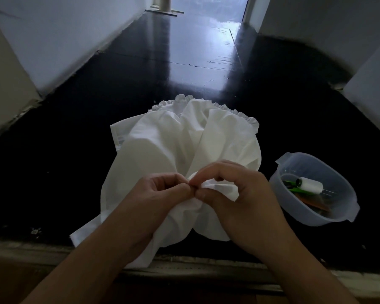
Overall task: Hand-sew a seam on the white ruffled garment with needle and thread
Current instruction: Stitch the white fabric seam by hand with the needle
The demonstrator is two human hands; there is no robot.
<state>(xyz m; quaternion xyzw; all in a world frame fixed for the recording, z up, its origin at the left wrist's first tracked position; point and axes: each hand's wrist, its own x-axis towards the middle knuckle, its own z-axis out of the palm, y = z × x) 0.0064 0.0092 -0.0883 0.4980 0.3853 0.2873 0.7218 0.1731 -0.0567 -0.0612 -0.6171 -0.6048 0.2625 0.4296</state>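
glossy black desk (64, 172), white ruffled garment (173, 137) bunched near its front edge, left hand (160, 191) and right hand (235, 191) both pinching one fold, clear plastic tub (347, 207) with thread spool (309, 184) at right

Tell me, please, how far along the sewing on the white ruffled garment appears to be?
Done: the garment is spread on the dark surface, and the sewing kit sits ready in a clear bowl with the thread spool inside. In hand: the left hand and right hand pinch a gathered fold together. No needle, thread or stitches can be made out, so the seam itself looks mostly left.
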